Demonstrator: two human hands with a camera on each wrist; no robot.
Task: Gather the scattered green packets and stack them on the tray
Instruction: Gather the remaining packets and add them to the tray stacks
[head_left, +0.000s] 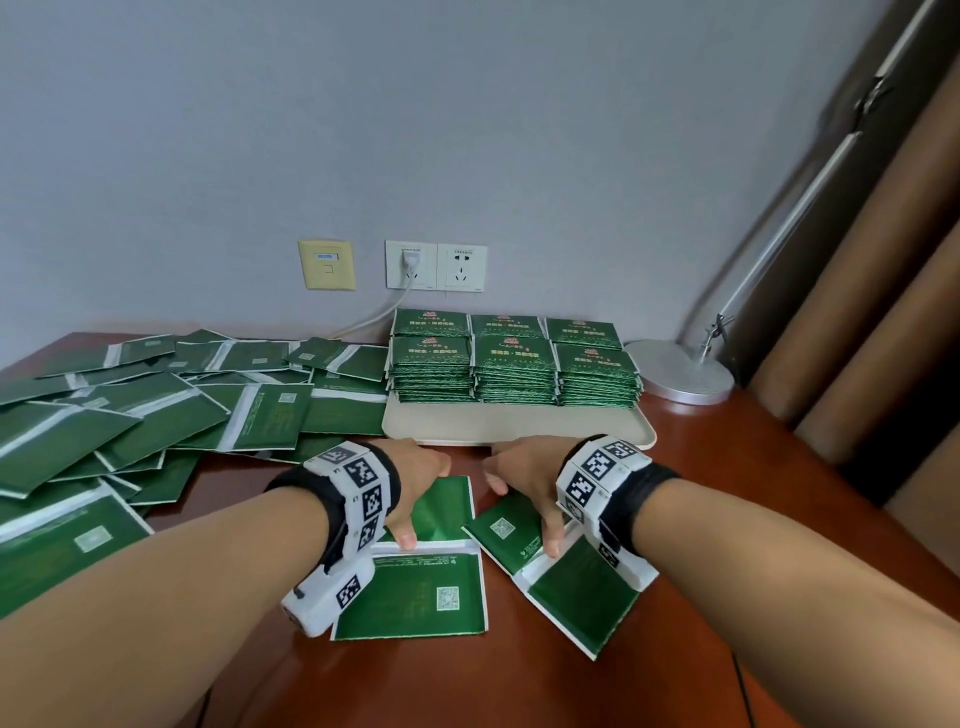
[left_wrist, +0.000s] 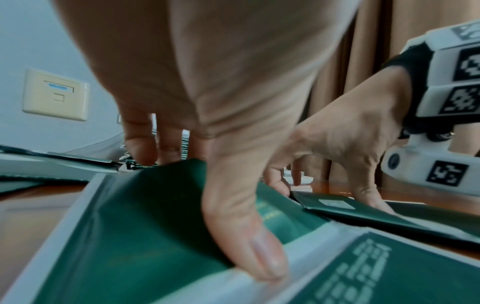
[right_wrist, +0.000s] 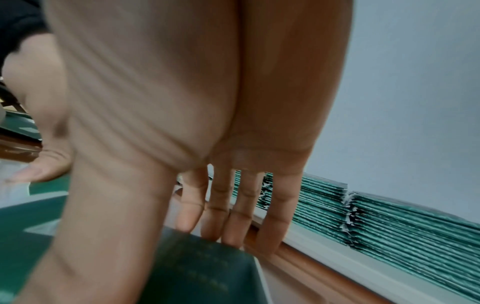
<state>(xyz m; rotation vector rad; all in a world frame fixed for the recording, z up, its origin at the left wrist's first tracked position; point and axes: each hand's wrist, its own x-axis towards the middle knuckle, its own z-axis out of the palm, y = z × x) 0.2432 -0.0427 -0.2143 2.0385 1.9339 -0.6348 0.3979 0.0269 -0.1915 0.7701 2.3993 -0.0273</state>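
Two green packets with white seams lie on the brown table in front of the tray (head_left: 519, 427). My left hand (head_left: 415, 488) grips the far half of the left packet (head_left: 415, 592), thumb on its white seam and fingers curled over its far edge; that half arches up (left_wrist: 145, 216). My right hand (head_left: 524, 478) holds the right packet (head_left: 582, 597) the same way, thumb near the seam and fingertips (right_wrist: 239, 222) on its far edge (right_wrist: 202, 267). Several neat stacks of packets (head_left: 514, 369) fill the back of the tray. Many loose packets (head_left: 156, 415) lie scattered at the left.
A round metal lamp base (head_left: 680, 371) stands right of the tray, with brown curtains (head_left: 857, 312) behind it. Wall sockets (head_left: 436, 265) and a white cable sit above the table's back edge. The tray's front strip is bare.
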